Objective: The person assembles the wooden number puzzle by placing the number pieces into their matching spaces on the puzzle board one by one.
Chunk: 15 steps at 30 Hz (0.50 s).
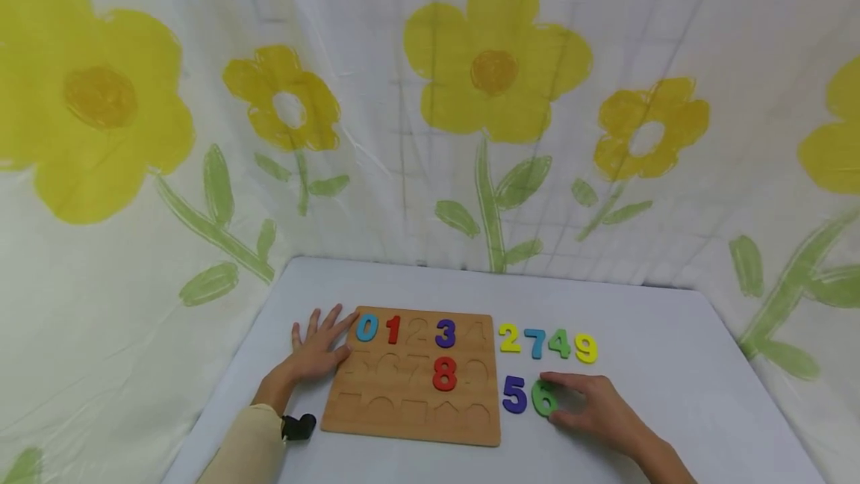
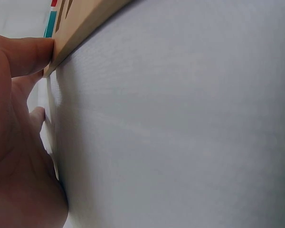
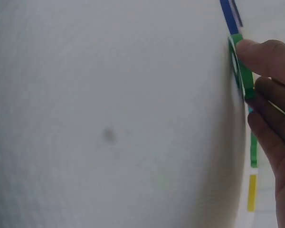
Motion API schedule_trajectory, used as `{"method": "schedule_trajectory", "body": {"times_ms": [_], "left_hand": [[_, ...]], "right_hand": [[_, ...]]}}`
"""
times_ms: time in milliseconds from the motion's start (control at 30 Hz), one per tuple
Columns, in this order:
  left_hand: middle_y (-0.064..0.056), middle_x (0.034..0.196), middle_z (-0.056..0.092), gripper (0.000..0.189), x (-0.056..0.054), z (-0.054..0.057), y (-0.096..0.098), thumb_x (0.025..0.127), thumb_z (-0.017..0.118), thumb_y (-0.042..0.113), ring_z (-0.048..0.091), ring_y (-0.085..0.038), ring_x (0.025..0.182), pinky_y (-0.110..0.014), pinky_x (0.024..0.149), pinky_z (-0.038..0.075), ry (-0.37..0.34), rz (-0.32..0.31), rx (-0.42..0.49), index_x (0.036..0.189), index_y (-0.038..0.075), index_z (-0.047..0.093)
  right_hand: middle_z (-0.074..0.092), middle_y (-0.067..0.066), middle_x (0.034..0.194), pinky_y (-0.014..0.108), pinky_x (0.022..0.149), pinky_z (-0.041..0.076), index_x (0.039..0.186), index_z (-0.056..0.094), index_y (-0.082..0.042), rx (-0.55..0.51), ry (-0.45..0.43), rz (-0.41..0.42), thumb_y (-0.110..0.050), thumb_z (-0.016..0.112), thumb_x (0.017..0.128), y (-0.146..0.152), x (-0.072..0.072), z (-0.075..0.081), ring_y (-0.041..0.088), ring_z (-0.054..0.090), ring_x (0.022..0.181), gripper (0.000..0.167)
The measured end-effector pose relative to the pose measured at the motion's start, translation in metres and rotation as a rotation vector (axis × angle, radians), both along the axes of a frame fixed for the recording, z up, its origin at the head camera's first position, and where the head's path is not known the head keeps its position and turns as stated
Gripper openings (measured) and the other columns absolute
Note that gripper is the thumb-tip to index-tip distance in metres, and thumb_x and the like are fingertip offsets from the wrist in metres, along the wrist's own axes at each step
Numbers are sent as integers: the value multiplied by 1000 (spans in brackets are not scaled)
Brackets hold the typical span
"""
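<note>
A wooden number board (image 1: 396, 417) lies on the table with a blue 0 (image 1: 366, 327), a red 1 (image 1: 393, 329), a purple 3 (image 1: 445, 334) and a red 8 (image 1: 444, 374) in its recesses. With fingers spread, my left hand (image 1: 317, 351) rests at the board's left edge; in the left wrist view the thumb (image 2: 35, 53) touches its side. To the right of the board, my right hand (image 1: 594, 409) pinches a green 6 (image 1: 543, 399) between thumb and fingers. In the right wrist view the green 6 (image 3: 245, 73) appears slightly tilted, close to the tabletop.
Beside the 6 lies a purple 5 (image 1: 514, 394). Behind it a row holds a yellow 2 (image 1: 509, 338), blue 7 (image 1: 535, 343), green 4 (image 1: 560, 344) and yellow 9 (image 1: 586, 348). A flowered curtain (image 1: 376, 193) hangs behind the white table (image 1: 672, 364).
</note>
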<state>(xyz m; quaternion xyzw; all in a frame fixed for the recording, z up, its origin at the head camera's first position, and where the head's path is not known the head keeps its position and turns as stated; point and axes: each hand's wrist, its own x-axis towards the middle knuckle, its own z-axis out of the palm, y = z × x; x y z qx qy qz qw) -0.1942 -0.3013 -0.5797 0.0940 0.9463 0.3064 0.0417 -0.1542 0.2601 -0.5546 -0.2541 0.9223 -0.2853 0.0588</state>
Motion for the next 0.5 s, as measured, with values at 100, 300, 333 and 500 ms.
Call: {"method": "schedule_trajectory", "body": {"times_ms": [100,300,333,500], "left_hand": [[-27,180,17,64,1,-2,3,109,59,34,-7,-63,163,-84,117,-20,-12,-4,-8,169,18,41],[-28,180,16,65,3,15,7,110,60,31,-6,-64,163,-85,118,-19,-49,2,-28,170,16,40],[-28,181,15,65,3,19,8,110,60,31,-6,-64,163,-85,118,-18,-64,3,-39,170,16,40],[-27,182,13,65,6,26,9,112,59,31,-7,-63,164,-86,119,-16,-103,6,-73,171,15,38]], "right_hand": [[79,-6,135,41,103,62,141,75,-16,6,20,-16,-35,95,85,2,5,3,19,75,125,62],[79,-8,136,41,102,63,142,74,-15,-5,16,-30,-30,94,86,-1,10,14,19,75,125,61],[78,-8,136,41,102,63,142,74,-15,-5,6,-30,-31,94,87,-2,12,17,19,75,125,61],[78,-8,138,44,103,63,143,73,-15,-10,-33,-62,-31,93,88,-10,21,32,22,75,127,61]]}}
